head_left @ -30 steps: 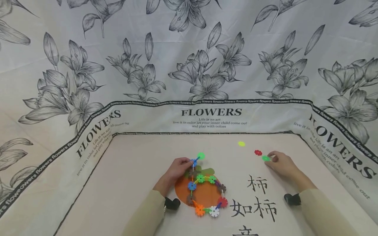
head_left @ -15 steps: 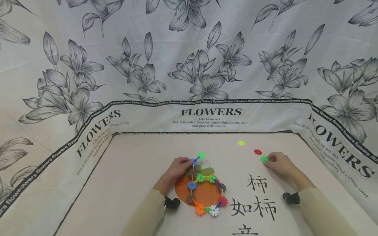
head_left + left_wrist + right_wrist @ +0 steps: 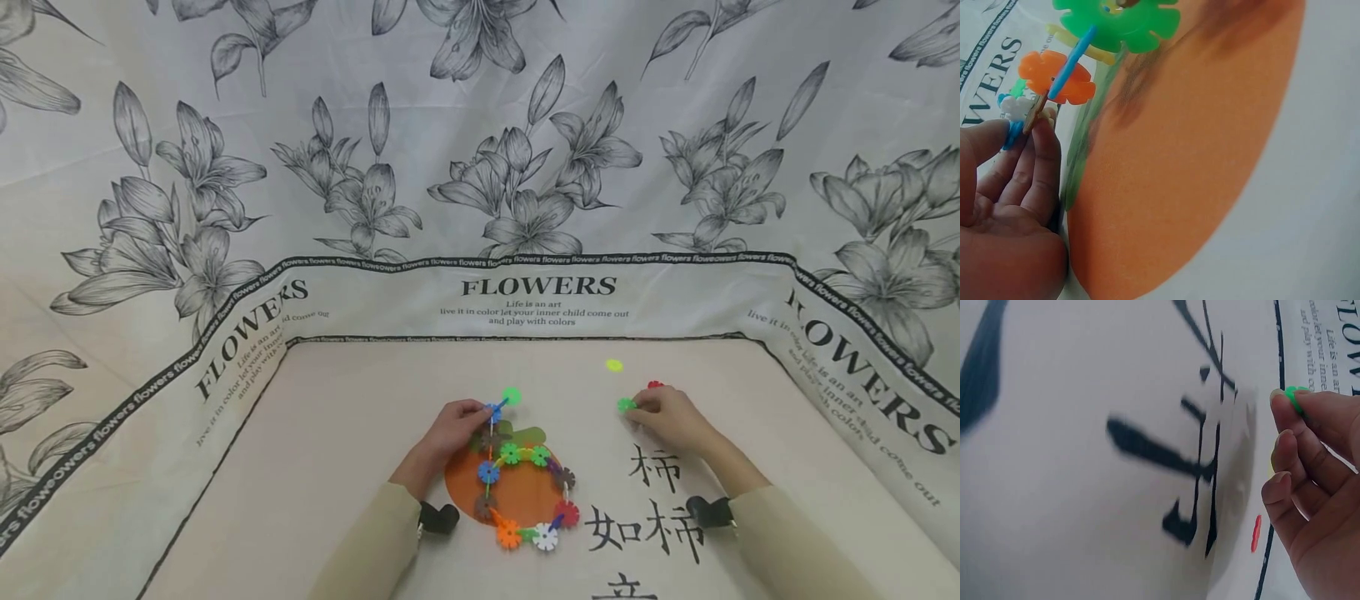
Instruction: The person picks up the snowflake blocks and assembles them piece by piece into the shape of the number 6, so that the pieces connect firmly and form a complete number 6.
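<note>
A chain of interlocking plastic snowflake discs (image 3: 509, 534) in several colours forms a loop, with a tail running up to a green disc (image 3: 512, 396). My left hand (image 3: 448, 433) pinches the blue disc (image 3: 492, 412) near that tail's end between thumb and fingers; the left wrist view shows blue, white and brown discs at the fingertips (image 3: 1044, 128). To the right, my right hand (image 3: 681, 423) pinches a loose green snowflake disc (image 3: 626, 405) by its edge. Most of that disc is hidden by thumb and index finger in the right wrist view.
A yellow disc (image 3: 614, 365) lies toward the back of the cloth, and a red disc (image 3: 656, 384) peeks out behind my right hand. Printed on the cloth are an orange persimmon (image 3: 459, 483) and black characters (image 3: 611, 529). Flower-printed fabric (image 3: 532, 300) rises at the back and sides.
My right hand has picked up the green disc beside the red one and moved left with it, now partly covering the red disc. The left hand and chain have stayed put.
</note>
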Available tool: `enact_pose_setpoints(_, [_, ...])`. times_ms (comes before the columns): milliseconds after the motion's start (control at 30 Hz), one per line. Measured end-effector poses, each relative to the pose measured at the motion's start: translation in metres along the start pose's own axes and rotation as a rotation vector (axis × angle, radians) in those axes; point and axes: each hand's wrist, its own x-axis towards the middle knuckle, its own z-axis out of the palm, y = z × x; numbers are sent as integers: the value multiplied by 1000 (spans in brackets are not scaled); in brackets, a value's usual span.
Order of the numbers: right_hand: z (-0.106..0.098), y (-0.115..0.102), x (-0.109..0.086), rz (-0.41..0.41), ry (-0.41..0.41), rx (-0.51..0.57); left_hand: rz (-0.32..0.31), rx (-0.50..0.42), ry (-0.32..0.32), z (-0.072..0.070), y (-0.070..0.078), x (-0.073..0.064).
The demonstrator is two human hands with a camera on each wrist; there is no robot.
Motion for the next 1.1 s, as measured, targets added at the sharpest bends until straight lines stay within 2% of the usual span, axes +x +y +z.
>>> enact_pose_setpoints(100, [11,-14,6,-20,-17,38,-1,-4,2,0,1,-1])
enact_pose_setpoints(333, [32,-45,20,-127,-70,91,-23,-5,5,0,2,1])
enact_pose_setpoints(567, [50,-72,32,-209,-93,126,-11,0,4,0,1,2])
enact_pose_setpoints(867, [66,-92,43,-274,-63,160,-20,1,7,0,3,2])
enact_pose_setpoints(1100, [76,-95,48,-271,-40,180,-21,0,5,0,2,2])
